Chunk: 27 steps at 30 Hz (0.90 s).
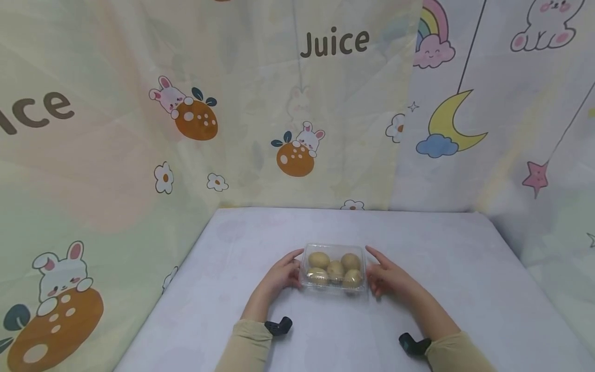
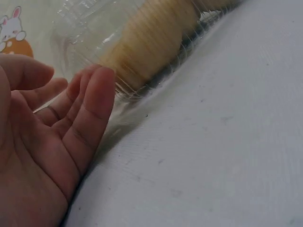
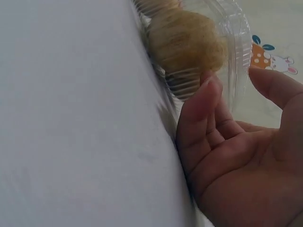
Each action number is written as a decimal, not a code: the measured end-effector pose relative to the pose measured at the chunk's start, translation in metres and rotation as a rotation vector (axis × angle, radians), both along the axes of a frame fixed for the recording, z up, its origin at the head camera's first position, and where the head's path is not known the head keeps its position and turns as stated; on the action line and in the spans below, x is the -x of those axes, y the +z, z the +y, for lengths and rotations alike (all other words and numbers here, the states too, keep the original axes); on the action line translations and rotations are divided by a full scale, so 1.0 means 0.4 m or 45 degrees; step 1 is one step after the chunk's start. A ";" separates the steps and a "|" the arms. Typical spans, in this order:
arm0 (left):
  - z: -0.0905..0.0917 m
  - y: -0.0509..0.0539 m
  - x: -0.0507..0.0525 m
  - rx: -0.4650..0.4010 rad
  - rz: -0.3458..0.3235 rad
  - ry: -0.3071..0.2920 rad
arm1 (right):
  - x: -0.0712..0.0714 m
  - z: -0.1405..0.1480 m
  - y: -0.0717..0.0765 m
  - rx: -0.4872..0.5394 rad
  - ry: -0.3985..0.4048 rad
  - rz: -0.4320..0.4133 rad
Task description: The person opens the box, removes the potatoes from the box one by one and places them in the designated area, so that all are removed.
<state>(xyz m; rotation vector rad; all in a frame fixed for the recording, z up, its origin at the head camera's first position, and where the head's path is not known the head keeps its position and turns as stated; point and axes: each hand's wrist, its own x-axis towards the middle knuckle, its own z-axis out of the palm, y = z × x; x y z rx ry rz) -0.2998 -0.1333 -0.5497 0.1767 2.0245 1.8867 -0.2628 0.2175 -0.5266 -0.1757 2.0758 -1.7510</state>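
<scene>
A clear plastic clamshell box stands on the white-covered table in the head view, lid down. Through it show several round yellowish-brown pieces that look like small potatoes or puffs; I cannot tell which. My left hand is at the box's left side, fingers loosely bent, fingertips against or very near the wall. At the right side my right hand has its index finger extended by the upper corner and the other fingers loosely bent. In the right wrist view the fingertips overlap the ribbed wall; firm contact is unclear.
The white table cover spreads around the box. Printed cloth with rabbits and fruit hangs behind and to the left, with more patterned cloth on the right. A black device sits on each wrist.
</scene>
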 end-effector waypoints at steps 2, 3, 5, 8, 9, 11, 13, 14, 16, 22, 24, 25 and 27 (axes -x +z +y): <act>-0.008 -0.002 -0.001 -0.031 -0.017 -0.048 | -0.001 -0.005 -0.006 0.022 0.005 -0.007; -0.011 -0.003 -0.002 -0.044 -0.025 -0.073 | -0.003 -0.007 -0.008 0.033 0.007 -0.008; -0.018 -0.003 -0.003 -0.065 -0.037 -0.125 | -0.005 -0.009 -0.010 0.055 0.010 -0.007; -0.027 -0.003 -0.006 -0.096 -0.040 -0.217 | -0.008 -0.010 -0.012 0.065 0.026 0.014; -0.030 -0.002 -0.008 -0.107 -0.041 -0.244 | -0.009 -0.010 -0.011 0.067 0.036 0.022; -0.035 -0.002 -0.010 -0.135 -0.031 -0.294 | -0.009 -0.009 -0.012 0.068 0.055 0.038; -0.039 -0.001 -0.012 -0.165 -0.018 -0.332 | -0.009 -0.008 -0.012 0.081 0.082 0.059; -0.041 -0.001 -0.014 -0.179 -0.009 -0.349 | -0.009 -0.008 -0.012 0.088 0.087 0.061; -0.044 0.000 -0.015 -0.202 0.011 -0.380 | -0.010 -0.008 -0.012 0.100 0.097 0.068; -0.047 0.005 -0.020 -0.212 0.060 -0.427 | -0.014 -0.008 -0.009 0.089 0.092 0.077; -0.046 0.009 -0.022 -0.208 0.065 -0.428 | -0.016 -0.008 -0.010 0.086 0.090 0.084; -0.045 0.010 -0.023 -0.209 0.062 -0.429 | -0.016 -0.008 -0.010 0.091 0.092 0.088; -0.044 0.012 -0.025 -0.211 0.061 -0.430 | -0.016 -0.007 -0.012 0.105 0.103 0.100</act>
